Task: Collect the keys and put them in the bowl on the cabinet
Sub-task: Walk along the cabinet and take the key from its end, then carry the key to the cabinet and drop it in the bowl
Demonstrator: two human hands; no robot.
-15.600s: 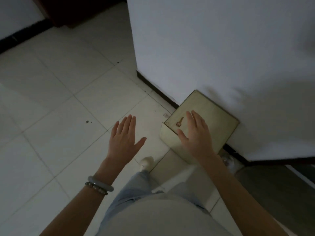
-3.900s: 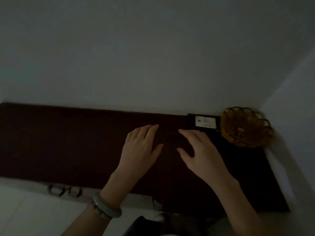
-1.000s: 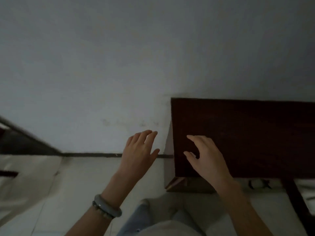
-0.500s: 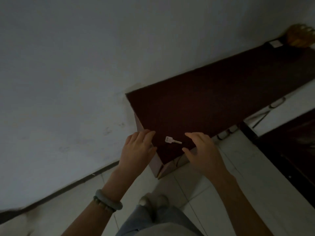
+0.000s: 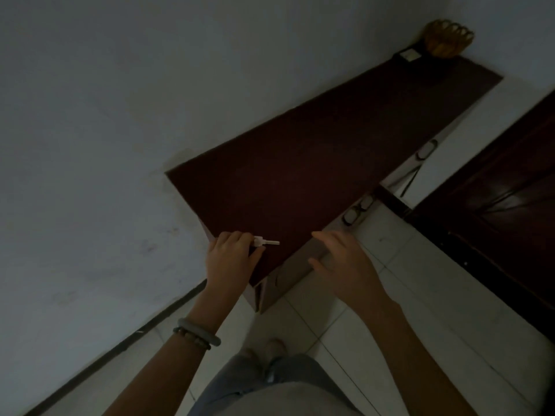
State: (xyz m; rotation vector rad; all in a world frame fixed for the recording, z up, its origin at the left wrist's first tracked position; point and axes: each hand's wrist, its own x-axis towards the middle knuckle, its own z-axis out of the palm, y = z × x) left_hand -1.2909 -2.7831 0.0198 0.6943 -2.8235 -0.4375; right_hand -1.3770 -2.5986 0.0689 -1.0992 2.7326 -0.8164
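The left hand (image 5: 232,259) is closing its fingertips on the head of a small pale key (image 5: 265,242), which is lying at the near corner of the cabinet (image 5: 315,163) top; in this dim light I cannot tell whether the key is lifting yet or only being pinched. The right hand (image 5: 342,262) is hovering released and empty, just off the cabinet's near front edge, probably waiting to steady or receive. The key is sitting close to that corner, so dragging it could tip it off. Beyond it, the cabinet's dark worktop is lying bare, giving open room toward the amber bowl (image 5: 449,39) standing at the cabinet's far end, against the wall (image 5: 150,85).
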